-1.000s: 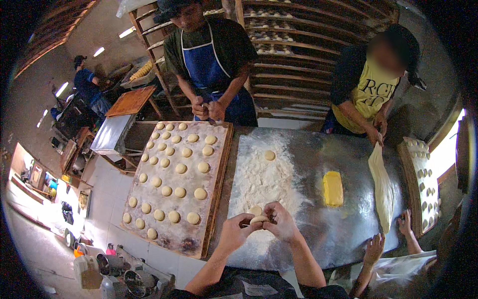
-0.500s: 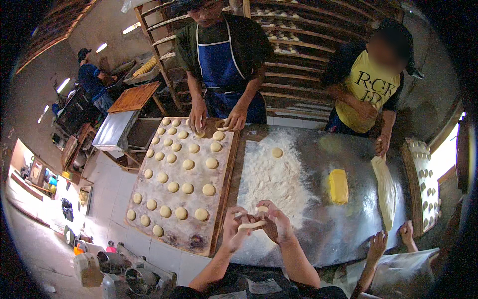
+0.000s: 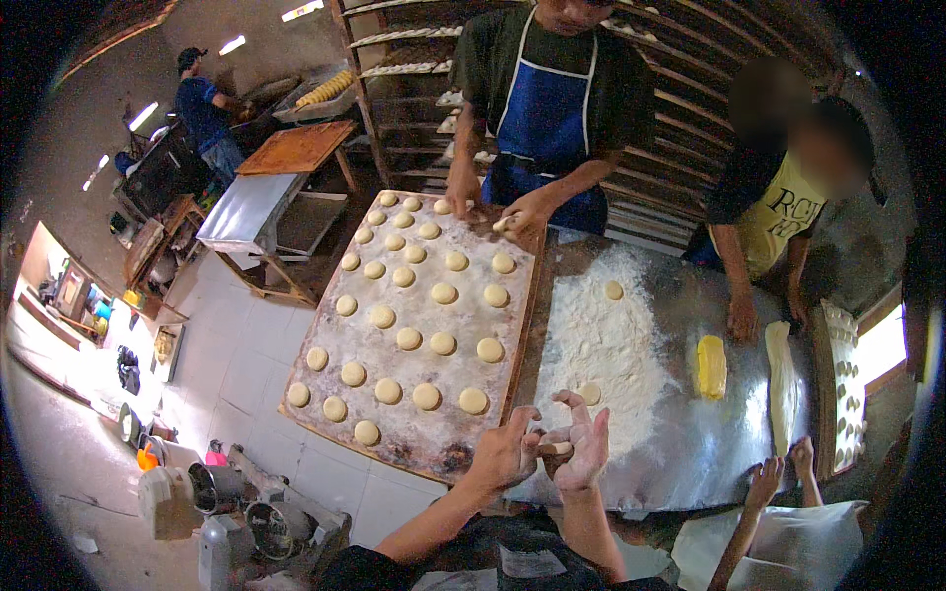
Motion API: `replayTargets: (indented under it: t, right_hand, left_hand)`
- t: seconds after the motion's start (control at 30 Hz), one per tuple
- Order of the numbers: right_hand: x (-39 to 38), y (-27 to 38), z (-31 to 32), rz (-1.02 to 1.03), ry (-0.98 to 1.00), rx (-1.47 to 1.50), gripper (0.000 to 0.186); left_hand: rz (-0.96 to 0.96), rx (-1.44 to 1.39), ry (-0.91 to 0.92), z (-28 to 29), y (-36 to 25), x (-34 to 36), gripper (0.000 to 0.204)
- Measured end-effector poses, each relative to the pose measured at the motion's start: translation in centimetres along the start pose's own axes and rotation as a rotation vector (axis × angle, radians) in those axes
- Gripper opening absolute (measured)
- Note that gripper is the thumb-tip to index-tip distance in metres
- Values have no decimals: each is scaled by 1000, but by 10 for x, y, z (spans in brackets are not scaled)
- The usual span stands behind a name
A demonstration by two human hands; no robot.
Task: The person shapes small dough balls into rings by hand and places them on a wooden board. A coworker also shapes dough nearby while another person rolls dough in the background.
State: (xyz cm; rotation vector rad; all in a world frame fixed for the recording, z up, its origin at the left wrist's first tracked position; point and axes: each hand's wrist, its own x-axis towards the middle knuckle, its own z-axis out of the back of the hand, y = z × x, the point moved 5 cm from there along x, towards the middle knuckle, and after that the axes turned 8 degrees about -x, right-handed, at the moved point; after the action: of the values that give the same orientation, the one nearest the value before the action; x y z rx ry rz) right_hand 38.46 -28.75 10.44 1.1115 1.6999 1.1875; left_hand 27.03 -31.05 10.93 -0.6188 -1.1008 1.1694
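Note:
Between my hands, above the table's near edge, is a small pale piece of dough [image 3: 555,449]. My left hand [image 3: 505,455] has its fingers curled, the tips at the dough's left side. My right hand [image 3: 581,451] pinches the dough low down, its other fingers raised and apart. The fingers partly hide the dough's shape. Just beyond them a round dough piece [image 3: 588,394] lies on spread flour [image 3: 603,340], and another dough round [image 3: 614,290] sits farther back. To the left is a floured wooden board [image 3: 325,394] with rows of dough rounds [image 3: 443,343].
A co-worker in a blue apron [image 3: 545,98] handles dough at the board's far edge. On the metal table [image 3: 670,463] are a yellow block [image 3: 710,366] and a long dough strip [image 3: 780,384]. Another person's hands [image 3: 765,483] rest at the near right edge.
My view has swung left, moving the scene rightward. The dough in my hands shows less of its length. The co-worker in yellow has let the dough strip down onto the table.

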Motion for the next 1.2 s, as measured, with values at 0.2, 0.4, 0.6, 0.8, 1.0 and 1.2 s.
replayTargets:
  t: [0.2,0.4,0.6,0.8,1.0,1.2]
  right_hand:
    - [-5,-17,-32,66,100,282,88]
    - [-2,-14,-60,504,253,-390,59]
    - [-8,-33,-66,211,153,-88,72]
    - [-10,-44,-73,45,33,-478,68]
    - [-15,-41,-81,65,32,-94,61]
    - [-6,-38,-92,-14,-145,-840,67]
  left_hand:
    - [125,-115,-73,37,11,-13,25]
    - [76,-51,11,63,17,-18,24]
    - [211,-187,37,69,25,-25,27]
    - [223,-5,103,79,39,-32,31]
    - [278,-25,85,84,42,-39,35]
    - [391,182,35,90,37,-22,38]
